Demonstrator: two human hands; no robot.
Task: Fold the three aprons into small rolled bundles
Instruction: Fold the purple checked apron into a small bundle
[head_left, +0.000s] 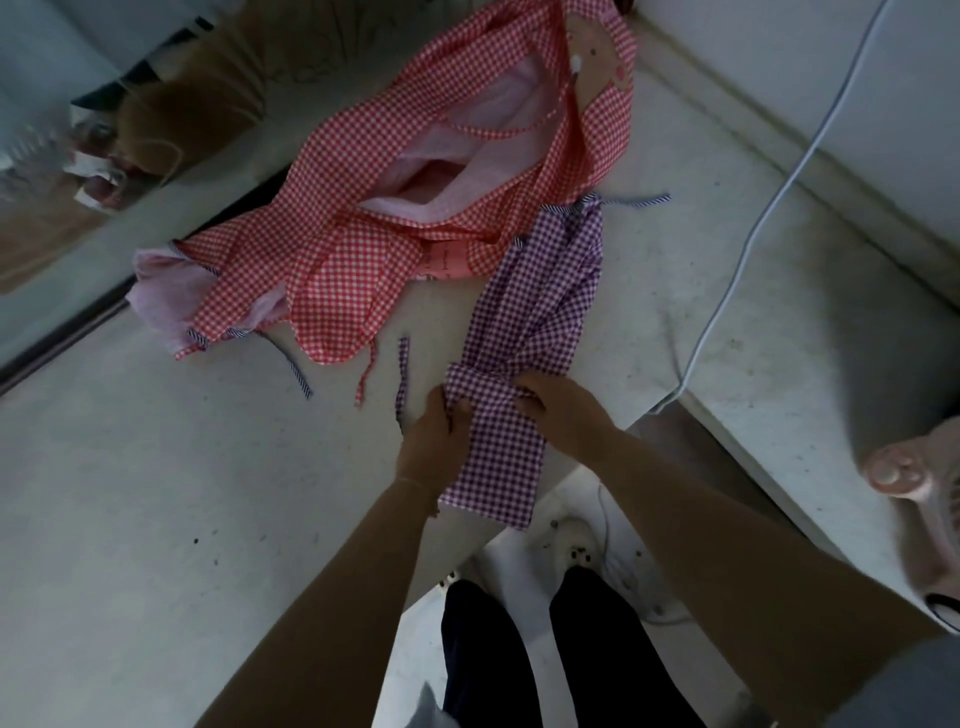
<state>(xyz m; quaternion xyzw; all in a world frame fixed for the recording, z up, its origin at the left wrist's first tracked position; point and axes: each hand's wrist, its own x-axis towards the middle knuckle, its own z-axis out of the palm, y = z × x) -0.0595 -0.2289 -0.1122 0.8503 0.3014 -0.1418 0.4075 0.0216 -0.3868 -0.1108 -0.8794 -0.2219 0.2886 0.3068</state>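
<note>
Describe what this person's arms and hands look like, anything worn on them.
Both forearms are bare, with no sleeves showing along them. The left hand and right hand wear no gloves, and no rings or watch are visible. A faint thin line crosses the left wrist; whether it is a band is unclear.

both hands, left hand (434, 434) and right hand (558, 402), pinch the purple apron (524, 312) beside red apron (374, 218).
</note>
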